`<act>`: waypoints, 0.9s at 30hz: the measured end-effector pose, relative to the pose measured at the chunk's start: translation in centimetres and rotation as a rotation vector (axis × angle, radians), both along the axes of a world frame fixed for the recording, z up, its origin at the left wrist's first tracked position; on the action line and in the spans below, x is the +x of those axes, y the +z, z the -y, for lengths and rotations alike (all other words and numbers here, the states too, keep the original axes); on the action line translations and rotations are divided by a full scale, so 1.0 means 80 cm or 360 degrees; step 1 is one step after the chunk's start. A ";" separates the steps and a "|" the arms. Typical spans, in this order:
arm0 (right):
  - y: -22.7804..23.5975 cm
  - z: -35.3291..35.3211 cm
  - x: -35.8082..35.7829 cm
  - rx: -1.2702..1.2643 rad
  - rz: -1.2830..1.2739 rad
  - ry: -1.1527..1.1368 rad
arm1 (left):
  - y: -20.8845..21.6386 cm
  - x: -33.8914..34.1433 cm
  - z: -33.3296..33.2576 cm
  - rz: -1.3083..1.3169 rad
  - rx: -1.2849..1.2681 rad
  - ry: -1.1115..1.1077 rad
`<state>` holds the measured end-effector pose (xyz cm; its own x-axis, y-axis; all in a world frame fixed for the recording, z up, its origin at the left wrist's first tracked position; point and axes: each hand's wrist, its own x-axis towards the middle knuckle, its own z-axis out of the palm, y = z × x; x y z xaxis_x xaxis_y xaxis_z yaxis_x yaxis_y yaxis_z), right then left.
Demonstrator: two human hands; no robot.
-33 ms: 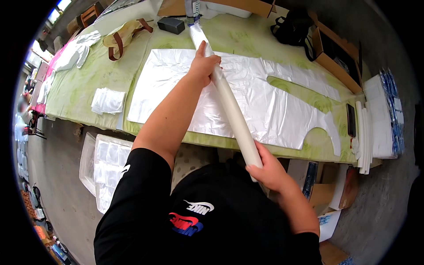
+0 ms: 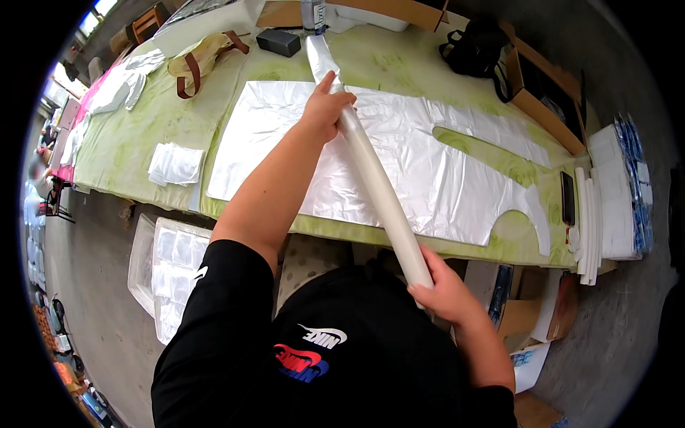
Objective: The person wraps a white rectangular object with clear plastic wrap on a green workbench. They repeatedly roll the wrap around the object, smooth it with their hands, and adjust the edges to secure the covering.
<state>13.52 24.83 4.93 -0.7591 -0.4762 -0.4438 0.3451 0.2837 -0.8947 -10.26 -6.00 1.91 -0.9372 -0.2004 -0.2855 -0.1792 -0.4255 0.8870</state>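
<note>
Left edge inward: limp white garment (image 2: pixel 132 80), crumpled, on green mottled cloth (image 2: pixel 114 153) with soft creases. Below table edge, tub (image 2: pixel 144 267) in clear-looking rigid plastic; flat, glossy white packets (image 2: pixel 171 274) inside. On table, stack (image 2: pixel 175 164) of similar white, folded-looking pieces. Next, bag (image 2: pixel 203 60), pale yellow and thin-walled, with brown strap handles; then block (image 2: pixel 278 43), dark, matte, box-shaped.

Center: sheet (image 2: pixel 428 175) spread flat, thin white film, shiny and finely wrinkled; long cut-out and rounded notch toward right end. Black shirt (image 2: pixel 399 349) with emblems (image 2: pixel 314 353) and bold lettering in white, red and blue. At far edge, bottle (image 2: pixel 312 14) with printed label; wording not copied.

Left hand (image 2: pixel 328 110) wrapped around upper part of roll (image 2: pixel 382 196), index finger extended along it. Roll: long, off-white, smooth cylinder, glossy film at upper end; slanted from upper left to lower right across sheet, lower end beyond near table edge. Contact with sheet: cannot tell. Right hand (image 2: pixel 442 289) closed around lower end of roll.

Farther right: black bag (image 2: pixel 472 46), soft fabric-like, with strap; open brown carton (image 2: pixel 539 110); phone (image 2: pixel 567 196), black, slim; white tubes (image 2: pixel 586 228), side by side; blue packs (image 2: pixel 629 150), stacked.
</note>
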 end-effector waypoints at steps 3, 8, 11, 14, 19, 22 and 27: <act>-0.019 -0.052 0.043 0.0009 0.0014 -0.0127 | -0.021 -0.010 0.019 -0.0096 0.0347 0.0168; -0.028 -0.083 0.061 0.0037 -0.0190 -0.0390 | -0.012 0.041 0.043 0.0197 0.0447 -0.0295; -0.015 -0.065 0.018 0.0307 -0.0562 -0.0328 | 0.003 0.111 0.011 0.0210 0.0066 -0.0554; -0.018 -0.034 -0.036 0.0525 -0.1100 -0.0182 | 0.002 0.148 0.005 0.0287 -0.0078 -0.0703; -0.029 -0.006 -0.092 0.0942 -0.1534 0.0097 | 0.009 0.186 0.009 0.0361 -0.0120 -0.0689; -0.038 -0.008 -0.114 0.1074 -0.1638 0.0104 | -0.008 0.212 0.016 0.0397 -0.0232 -0.0775; -0.049 -0.021 -0.148 0.1313 -0.1681 -0.0103 | 0.000 0.259 0.002 0.0522 -0.0040 -0.1058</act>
